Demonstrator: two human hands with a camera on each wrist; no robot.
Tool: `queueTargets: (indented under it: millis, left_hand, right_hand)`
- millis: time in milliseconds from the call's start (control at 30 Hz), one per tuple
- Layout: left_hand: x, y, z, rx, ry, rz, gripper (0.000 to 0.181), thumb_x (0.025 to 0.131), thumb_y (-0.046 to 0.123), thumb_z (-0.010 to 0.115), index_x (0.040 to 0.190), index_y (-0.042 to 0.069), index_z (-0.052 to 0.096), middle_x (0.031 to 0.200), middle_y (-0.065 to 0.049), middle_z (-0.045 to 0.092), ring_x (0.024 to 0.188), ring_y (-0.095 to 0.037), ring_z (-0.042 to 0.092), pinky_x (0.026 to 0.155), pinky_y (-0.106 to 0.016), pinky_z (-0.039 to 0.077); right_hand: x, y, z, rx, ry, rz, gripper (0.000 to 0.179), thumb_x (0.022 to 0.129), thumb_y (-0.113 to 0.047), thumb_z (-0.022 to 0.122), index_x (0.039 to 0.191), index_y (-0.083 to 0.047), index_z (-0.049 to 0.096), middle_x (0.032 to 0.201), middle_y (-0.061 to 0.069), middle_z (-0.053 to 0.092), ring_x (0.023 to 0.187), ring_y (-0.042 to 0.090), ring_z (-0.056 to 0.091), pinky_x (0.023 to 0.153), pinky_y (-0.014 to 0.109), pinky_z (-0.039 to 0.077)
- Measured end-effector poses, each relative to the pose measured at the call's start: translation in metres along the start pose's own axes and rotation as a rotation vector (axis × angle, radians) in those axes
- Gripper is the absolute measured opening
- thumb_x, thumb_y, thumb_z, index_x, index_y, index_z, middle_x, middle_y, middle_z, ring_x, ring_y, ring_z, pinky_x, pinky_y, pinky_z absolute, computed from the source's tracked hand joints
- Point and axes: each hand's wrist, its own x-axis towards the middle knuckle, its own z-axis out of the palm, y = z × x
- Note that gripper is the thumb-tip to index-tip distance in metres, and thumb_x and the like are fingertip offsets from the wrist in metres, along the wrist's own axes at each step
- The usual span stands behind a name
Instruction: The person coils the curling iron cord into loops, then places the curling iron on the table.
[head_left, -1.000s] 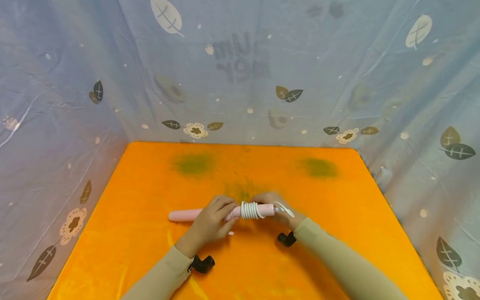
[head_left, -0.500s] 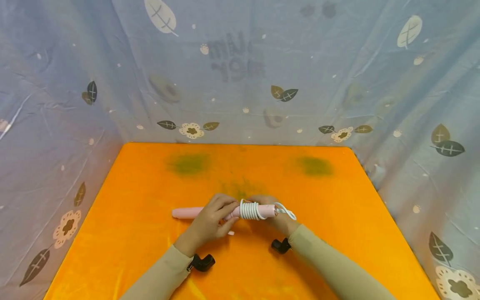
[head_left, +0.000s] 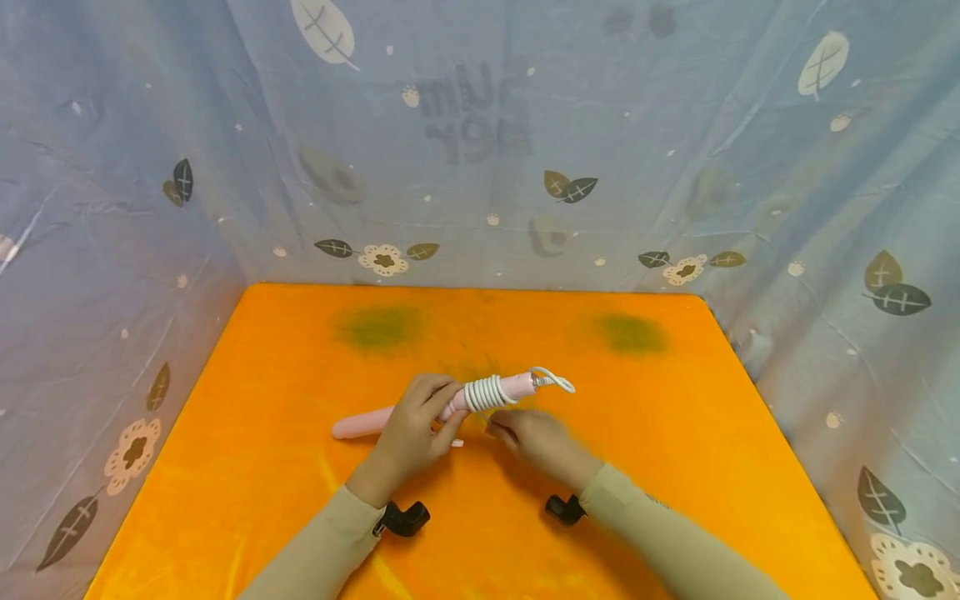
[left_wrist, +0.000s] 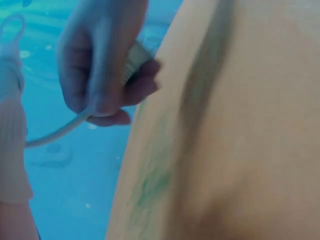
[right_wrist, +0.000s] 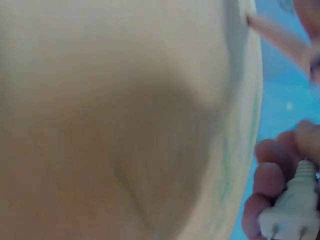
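Observation:
A pink hair curling iron (head_left: 363, 422) lies slanted across the middle, its cord end raised toward the far right. My left hand (head_left: 416, 421) grips it near the middle, thumb on the near side. White cord (head_left: 486, 392) is wound in several turns round the handle and loops out of its end. My right hand (head_left: 543, 442) is just in front of the handle, fingers curled. In the right wrist view it holds a white two-pin plug (right_wrist: 292, 212). A stretch of cord (left_wrist: 60, 134) runs from its fingers to the wound handle in the left wrist view.
An orange cloth-covered table (head_left: 300, 500) with green stains lies under the hands. Pale blue curtains (head_left: 480, 100) printed with leaves and flowers rise along its back and sides. Black mounts (head_left: 405, 518) sit at both wrists.
My right hand has come from behind the handle to its near side. The iron has tilted, with its cord end shifting up and away; my left hand keeps its hold.

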Motion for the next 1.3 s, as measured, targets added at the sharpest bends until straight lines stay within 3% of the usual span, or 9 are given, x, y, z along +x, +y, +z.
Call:
queueTargets:
  millis: [133, 267, 367, 567, 800, 967, 1100, 1167, 1300]
  left_hand:
    - [0.002, -0.006, 0.005, 0.047, -0.031, -0.123, 0.032, 0.090, 0.019, 0.070, 0.115, 0.000, 0.066, 0.114, -0.009, 0.058, 0.104, -0.026, 0.051, 0.085, -0.036, 0.048]
    - [0.000, -0.015, 0.017, 0.123, -0.111, -0.160, 0.032, 0.088, 0.020, 0.072, 0.113, 0.000, 0.068, 0.111, -0.009, 0.059, 0.102, -0.026, 0.052, 0.085, -0.037, 0.049]
    - [-0.003, -0.020, 0.024, 0.165, -0.189, -0.162, 0.029, 0.090, 0.021, 0.070, 0.111, 0.001, 0.068, 0.109, -0.009, 0.059, 0.101, -0.026, 0.053, 0.085, -0.037, 0.049]
    - [-0.010, -0.025, 0.031, 0.209, -0.367, -0.158, 0.029, 0.093, 0.024, 0.067, 0.114, 0.004, 0.069, 0.112, -0.008, 0.060, 0.106, -0.024, 0.053, 0.089, -0.036, 0.049]
    - [-0.016, -0.025, 0.035, 0.223, -0.489, -0.158, 0.034, 0.095, 0.029, 0.063, 0.122, 0.007, 0.066, 0.119, -0.006, 0.057, 0.109, -0.021, 0.051, 0.089, -0.033, 0.048]
    - [-0.017, -0.024, 0.038, 0.265, -0.458, -0.186, 0.034, 0.094, 0.028, 0.065, 0.118, 0.005, 0.066, 0.117, -0.009, 0.059, 0.109, -0.024, 0.052, 0.089, -0.035, 0.049]
    - [-0.015, -0.026, 0.040, 0.316, -0.411, -0.270, 0.033, 0.094, 0.029, 0.065, 0.117, 0.005, 0.066, 0.115, -0.010, 0.059, 0.108, -0.026, 0.052, 0.091, -0.038, 0.048]
    - [-0.014, -0.027, 0.040, 0.345, -0.423, -0.305, 0.034, 0.096, 0.031, 0.062, 0.120, 0.006, 0.064, 0.117, -0.010, 0.058, 0.109, -0.027, 0.051, 0.093, -0.040, 0.046]
    - [-0.014, -0.030, 0.042, 0.396, -0.474, -0.303, 0.037, 0.099, 0.031, 0.053, 0.126, 0.006, 0.061, 0.121, -0.011, 0.057, 0.112, -0.030, 0.050, 0.096, -0.044, 0.042]
  right_hand:
    - [0.000, -0.040, -0.024, -0.108, -0.088, -0.048, 0.014, 0.095, -0.019, 0.064, 0.083, -0.016, 0.057, 0.062, -0.012, 0.040, 0.053, -0.001, 0.030, 0.048, 0.017, 0.031]
    - [0.004, -0.054, -0.031, -0.259, -0.116, -0.088, 0.024, 0.090, -0.014, 0.069, 0.074, -0.015, 0.051, 0.060, -0.011, 0.030, 0.051, 0.000, 0.023, 0.046, 0.015, 0.026]
    - [0.009, -0.050, -0.032, -0.285, -0.093, -0.110, 0.028, 0.086, -0.013, 0.072, 0.070, -0.015, 0.049, 0.060, -0.008, 0.033, 0.051, 0.003, 0.028, 0.046, 0.018, 0.029]
    - [0.023, -0.039, -0.038, -0.381, -0.025, -0.181, 0.017, 0.081, -0.024, 0.080, 0.076, -0.016, 0.066, 0.069, -0.004, 0.056, 0.059, 0.009, 0.051, 0.054, 0.022, 0.044]
    - [0.032, -0.027, -0.057, -0.404, -0.008, -0.239, 0.018, 0.078, -0.026, 0.082, 0.079, -0.014, 0.068, 0.076, -0.002, 0.057, 0.065, 0.012, 0.048, 0.059, 0.024, 0.043]
    - [0.023, -0.021, -0.049, -0.414, 0.020, -0.215, 0.019, 0.079, -0.028, 0.080, 0.083, -0.013, 0.070, 0.080, -0.001, 0.061, 0.070, 0.015, 0.052, 0.063, 0.028, 0.045]
    - [0.013, -0.016, -0.028, -0.391, 0.065, -0.183, 0.019, 0.080, -0.025, 0.080, 0.080, -0.012, 0.066, 0.077, 0.000, 0.060, 0.071, 0.017, 0.054, 0.068, 0.032, 0.047]
    - [0.008, -0.012, -0.019, -0.338, 0.026, -0.116, 0.017, 0.082, -0.023, 0.079, 0.079, -0.013, 0.065, 0.075, -0.002, 0.059, 0.068, 0.014, 0.053, 0.068, 0.030, 0.048]
    - [0.006, -0.004, -0.009, -0.190, -0.108, 0.103, 0.013, 0.086, -0.024, 0.075, 0.080, -0.019, 0.065, 0.075, -0.010, 0.058, 0.065, 0.005, 0.051, 0.062, 0.025, 0.047]
